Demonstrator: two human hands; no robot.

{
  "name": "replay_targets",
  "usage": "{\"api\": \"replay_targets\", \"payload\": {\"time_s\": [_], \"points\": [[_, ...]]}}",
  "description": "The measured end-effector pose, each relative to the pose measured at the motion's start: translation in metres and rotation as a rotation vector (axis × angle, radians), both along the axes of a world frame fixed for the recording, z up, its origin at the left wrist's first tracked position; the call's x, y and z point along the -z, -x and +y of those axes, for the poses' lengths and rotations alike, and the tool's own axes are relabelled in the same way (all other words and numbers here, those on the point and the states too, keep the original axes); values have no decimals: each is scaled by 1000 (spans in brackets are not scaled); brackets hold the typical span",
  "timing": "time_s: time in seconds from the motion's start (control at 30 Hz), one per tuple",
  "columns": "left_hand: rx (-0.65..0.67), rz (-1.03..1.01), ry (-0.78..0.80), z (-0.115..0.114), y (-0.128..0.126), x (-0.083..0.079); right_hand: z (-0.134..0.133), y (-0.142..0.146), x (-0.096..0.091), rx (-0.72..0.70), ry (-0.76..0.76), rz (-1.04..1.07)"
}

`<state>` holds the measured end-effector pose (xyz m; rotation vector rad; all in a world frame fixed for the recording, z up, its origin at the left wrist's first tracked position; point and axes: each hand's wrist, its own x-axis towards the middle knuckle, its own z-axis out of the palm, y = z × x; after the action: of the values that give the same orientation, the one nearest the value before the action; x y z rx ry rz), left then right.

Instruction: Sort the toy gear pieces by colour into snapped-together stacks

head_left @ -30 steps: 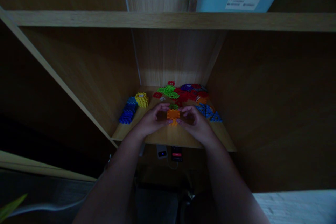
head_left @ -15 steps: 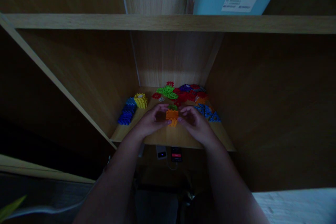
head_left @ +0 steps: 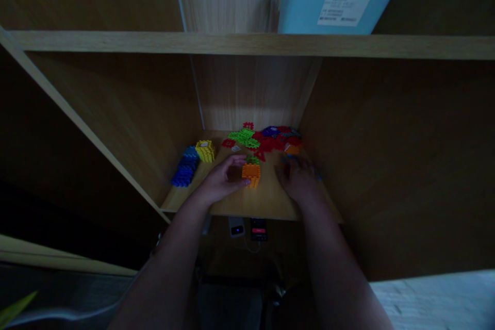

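An orange cube of interlocking plastic tiles (head_left: 251, 171) stands at the middle of the shelf. My left hand (head_left: 222, 180) is closed on its left side, thumb against the front and fingers curved behind. Just behind the cube lie green tiles (head_left: 252, 160). My right hand (head_left: 299, 178) is over the right part of the shelf, apart from the cube. It covers most of the blue triangular tiles; only bits of blue show around it. Its fingers point down and away, blurred and partly hidden, so I cannot tell whether they grip a tile.
Stacks of blue tiles (head_left: 185, 169) and yellow tiles (head_left: 205, 151) stand at the left. Loose bright green tiles (head_left: 244, 137) and red tiles (head_left: 270, 142) lie at the back. An upper shelf board (head_left: 232, 44) carries a light-blue bin (head_left: 309, 5). Below is a phone (head_left: 259, 229).
My right hand has left the orange cube and moved right onto the blue triangular tiles. My left hand stays at the cube. The view has tilted slightly.
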<state>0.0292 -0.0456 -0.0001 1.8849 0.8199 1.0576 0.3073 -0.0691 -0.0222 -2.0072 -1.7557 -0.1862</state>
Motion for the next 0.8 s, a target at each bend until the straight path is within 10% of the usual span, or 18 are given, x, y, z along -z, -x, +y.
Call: {"api": "replay_targets", "payload": {"time_s": [0.23, 0.53, 0.8], "points": [[7, 2, -2, 2, 0, 2, 0, 9, -2, -248, -33, 54], [6, 31, -34, 2, 1, 1, -1, -1, 8, 129, -49, 19], [6, 21, -9, 2, 2, 3, 1, -5, 15, 113, -67, -38]]}}
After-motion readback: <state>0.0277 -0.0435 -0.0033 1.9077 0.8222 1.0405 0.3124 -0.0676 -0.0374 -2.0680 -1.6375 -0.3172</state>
